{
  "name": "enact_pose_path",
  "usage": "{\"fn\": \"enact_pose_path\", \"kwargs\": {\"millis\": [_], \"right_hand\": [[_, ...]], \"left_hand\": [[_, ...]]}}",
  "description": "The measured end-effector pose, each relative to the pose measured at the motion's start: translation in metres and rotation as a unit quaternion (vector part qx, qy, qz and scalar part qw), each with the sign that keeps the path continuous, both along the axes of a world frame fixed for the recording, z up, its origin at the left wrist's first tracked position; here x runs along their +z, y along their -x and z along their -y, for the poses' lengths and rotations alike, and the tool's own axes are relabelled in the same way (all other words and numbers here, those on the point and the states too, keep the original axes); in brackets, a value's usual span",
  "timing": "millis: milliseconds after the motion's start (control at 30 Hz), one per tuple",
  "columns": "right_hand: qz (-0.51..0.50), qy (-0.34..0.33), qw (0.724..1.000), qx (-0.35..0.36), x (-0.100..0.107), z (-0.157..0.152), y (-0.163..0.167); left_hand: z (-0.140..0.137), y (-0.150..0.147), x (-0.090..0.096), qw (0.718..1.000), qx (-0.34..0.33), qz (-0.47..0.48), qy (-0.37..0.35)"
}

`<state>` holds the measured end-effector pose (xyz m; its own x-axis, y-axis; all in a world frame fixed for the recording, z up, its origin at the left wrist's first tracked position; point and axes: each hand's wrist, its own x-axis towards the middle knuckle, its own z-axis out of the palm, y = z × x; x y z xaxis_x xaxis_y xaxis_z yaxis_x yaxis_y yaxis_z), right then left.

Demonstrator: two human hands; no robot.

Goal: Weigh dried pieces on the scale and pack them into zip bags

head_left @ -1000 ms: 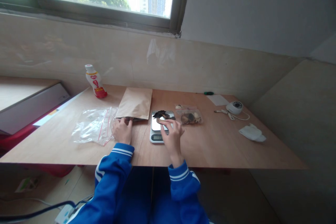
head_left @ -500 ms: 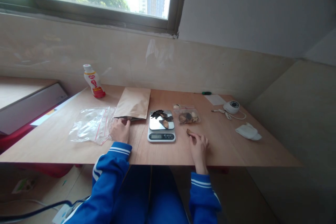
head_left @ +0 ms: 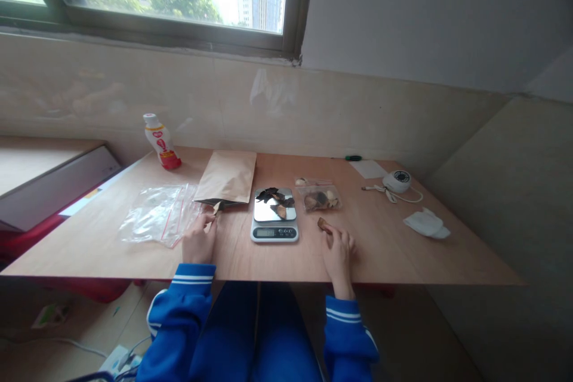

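Observation:
My left hand [head_left: 199, 240] pinches a pale dried slice [head_left: 218, 208] just in front of the open mouth of a brown paper pouch [head_left: 229, 176]. In my right hand [head_left: 338, 250], a small brown dried piece [head_left: 322, 224] is held between thumb and fingers above the table. Between the hands stands a white kitchen scale [head_left: 274, 234] with a lit display I cannot read. Several dark and brown dried pieces [head_left: 281, 210] lie on its shiny plate. Right of the scale rests a clear zip bag [head_left: 323, 198] with more dried pieces inside.
Empty clear zip bags [head_left: 154, 215] lie left of the pouch, with a white and red bottle [head_left: 162, 142] behind. On the right are a white dome camera [head_left: 396, 180] with its cable, a crumpled white cloth or tissue [head_left: 426, 224], a paper sheet [head_left: 367, 168] and a green-handled screwdriver [head_left: 353, 158].
My left hand has drawn back from the pouch mouth toward me, and a pale dried slice now shows in its fingers. My right hand has hardly moved, still holding its brown piece.

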<state>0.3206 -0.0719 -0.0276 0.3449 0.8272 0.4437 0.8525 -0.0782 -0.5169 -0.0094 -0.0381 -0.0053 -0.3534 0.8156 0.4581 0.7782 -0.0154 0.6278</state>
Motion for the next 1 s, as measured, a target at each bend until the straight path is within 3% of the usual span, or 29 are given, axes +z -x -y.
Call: {"fn": "enact_pose_path", "kwargs": {"millis": [167, 267, 333, 433, 567, 667, 867, 1000], "right_hand": [[-0.021, -0.017, 1.000, 0.014, 0.000, 0.001, -0.001], [-0.013, -0.019, 1.000, 0.016, 0.000, 0.001, 0.000], [-0.009, -0.021, 1.000, 0.012, -0.001, 0.001, 0.000], [-0.009, -0.018, 1.000, 0.014, 0.000, 0.001, 0.000], [-0.015, -0.014, 1.000, 0.015, 0.000, 0.001, 0.000], [-0.015, -0.015, 1.000, 0.014, -0.001, 0.000, -0.001], [-0.015, -0.010, 1.000, 0.010, -0.002, 0.000, 0.000], [-0.018, 0.002, 1.000, 0.007, -0.001, 0.001, 0.000]], "left_hand": [[0.012, -0.036, 0.025, 0.988, -0.104, 0.116, -0.015], [0.004, -0.059, 0.032, 0.951, -0.161, 0.265, 0.006], [-0.005, -0.069, 0.032, 0.927, -0.203, 0.310, 0.048], [-0.018, -0.075, 0.029, 0.934, -0.228, 0.264, 0.082], [-0.026, -0.077, 0.024, 0.971, -0.201, 0.120, 0.042], [-0.028, -0.075, 0.017, 0.979, -0.192, 0.058, 0.024], [-0.025, -0.066, 0.004, 0.982, -0.172, 0.081, 0.007], [-0.023, -0.055, -0.007, 0.979, -0.148, 0.133, 0.036]]}}
